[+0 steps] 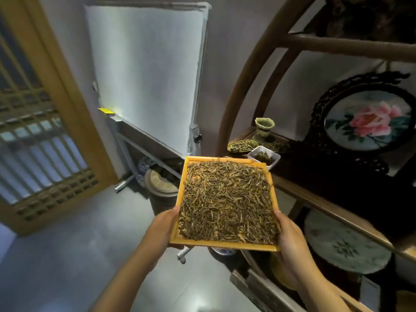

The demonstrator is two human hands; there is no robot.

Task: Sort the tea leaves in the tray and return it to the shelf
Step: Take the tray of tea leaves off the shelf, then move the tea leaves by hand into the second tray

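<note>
While each hand, left hand (163,226) and right hand (290,242), grips a side rim, the light, rigid tray (221,246) must stay level: loose tea leaves (227,203) spill easily.

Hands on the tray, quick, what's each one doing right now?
Left hand: holds the near left edge of the yellow tray of tea leaves.
Right hand: holds the tray's near right edge.
</note>
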